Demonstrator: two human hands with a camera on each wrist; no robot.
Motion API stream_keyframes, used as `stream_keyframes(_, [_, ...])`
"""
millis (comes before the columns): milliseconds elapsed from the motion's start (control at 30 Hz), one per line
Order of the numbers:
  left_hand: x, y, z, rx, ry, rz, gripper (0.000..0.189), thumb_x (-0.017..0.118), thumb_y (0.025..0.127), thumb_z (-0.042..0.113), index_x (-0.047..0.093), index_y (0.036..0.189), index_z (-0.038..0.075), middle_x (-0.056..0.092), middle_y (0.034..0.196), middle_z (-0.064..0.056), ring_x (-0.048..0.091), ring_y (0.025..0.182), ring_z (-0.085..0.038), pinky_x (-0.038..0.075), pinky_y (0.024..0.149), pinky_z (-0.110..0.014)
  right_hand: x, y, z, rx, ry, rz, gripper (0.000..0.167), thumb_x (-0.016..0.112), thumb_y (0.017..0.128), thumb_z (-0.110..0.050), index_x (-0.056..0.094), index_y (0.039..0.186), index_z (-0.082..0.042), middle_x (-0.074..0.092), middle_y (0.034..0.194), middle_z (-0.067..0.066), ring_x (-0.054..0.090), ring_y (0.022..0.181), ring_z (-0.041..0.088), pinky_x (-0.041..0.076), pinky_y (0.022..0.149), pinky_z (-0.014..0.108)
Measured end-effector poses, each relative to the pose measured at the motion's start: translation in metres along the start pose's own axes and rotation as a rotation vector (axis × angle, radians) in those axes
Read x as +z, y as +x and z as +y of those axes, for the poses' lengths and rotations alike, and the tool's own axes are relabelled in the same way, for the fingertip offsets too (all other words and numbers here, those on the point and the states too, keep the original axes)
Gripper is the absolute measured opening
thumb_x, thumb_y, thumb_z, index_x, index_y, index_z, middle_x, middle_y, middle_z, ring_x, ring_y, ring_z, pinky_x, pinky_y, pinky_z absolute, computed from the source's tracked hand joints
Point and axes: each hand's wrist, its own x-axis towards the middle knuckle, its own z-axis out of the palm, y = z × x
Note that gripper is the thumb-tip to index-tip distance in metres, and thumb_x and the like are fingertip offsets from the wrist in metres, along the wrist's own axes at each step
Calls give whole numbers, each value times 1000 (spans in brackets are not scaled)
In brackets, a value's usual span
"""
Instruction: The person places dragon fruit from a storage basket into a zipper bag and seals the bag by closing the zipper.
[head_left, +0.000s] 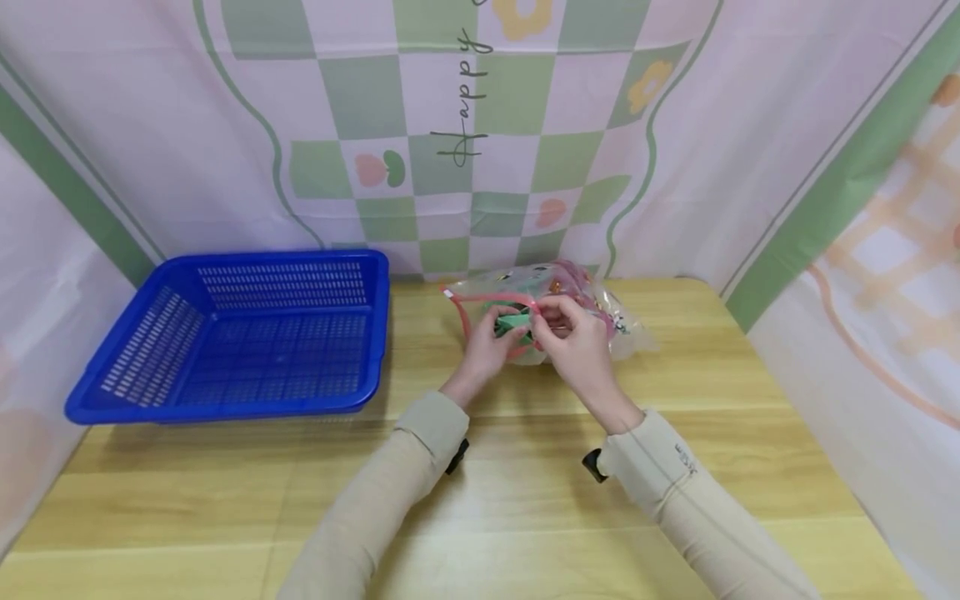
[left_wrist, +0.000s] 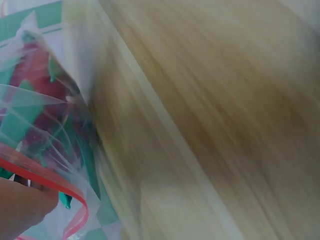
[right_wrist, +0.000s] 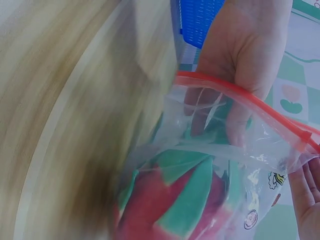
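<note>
Left hand [head_left: 483, 350] pinches something green [head_left: 513, 322] inside the bag [head_left: 510, 279] — right hand [head_left: 583, 346] pinches its red rim [head_left: 491, 297] — basket [head_left: 277, 358] at nine o'clock.

Hands [head_left: 483, 354] [head_left: 585, 354]: two
Sleeves [head_left: 375, 500] [head_left: 705, 517]: two
Black wrist pieces [head_left: 457, 457] [head_left: 594, 465]: two
Blue basket [head_left: 285, 287]: one
Clear bag [head_left: 491, 285]: one
Red-and-green things [right_wrist: 185, 195] in the bag: at least one, exact number unclear
Tabletop [head_left: 510, 533]: one

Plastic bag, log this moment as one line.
bag red-edged, open | left hand: reaching inside | right hand: pinching edge | blue basket: left of bag
</note>
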Motion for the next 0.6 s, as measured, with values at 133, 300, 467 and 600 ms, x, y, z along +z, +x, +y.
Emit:
stream_keyframes(133, [-3, 3, -1, -3, 5, 1, 34, 60, 94, 19, 55, 126, 8, 61, 118, -16, 60, 99, -23, 50, 78, -27, 3, 0, 2, 15, 12, -17, 16, 58, 91, -6, 64, 104, 1, 69, 93, 18, 66, 82, 23, 48, 67, 7])
stream_keyframes(300, [-7, 6, -2, -3, 12, -7, 34, 60, 92, 16, 57, 125, 8, 61, 122, -15, 59, 110, -27, 51, 90, -35, 5, -2, 3, 22, 15, -24, 16, 57, 92, -7, 63, 104, 2, 69, 94, 18, 64, 83, 20, 49, 68, 7])
stream_keyframes(467, [-10, 6, -3, -11, 30, -33, 37, 59, 93, 18, 55, 129, 9, 59, 126, -16, 57, 116, -29, 48, 97, -40, 7, -2, 3, 8, 13, -16, 17, 58, 92, -7, 62, 104, 3, 68, 92, 19, 66, 82, 24, 49, 67, 8])
stream_keyframes(600, [-13, 4, -5, -31, 32, -69, 40, 58, 94, 21, 53, 132, 11, 58, 128, -16, 56, 119, -29, 47, 99, -41, 8, -2, 4, 26, 6, -28, 16, 58, 92, -7, 62, 105, 2, 68, 93, 19, 65, 82, 25, 48, 66, 8])
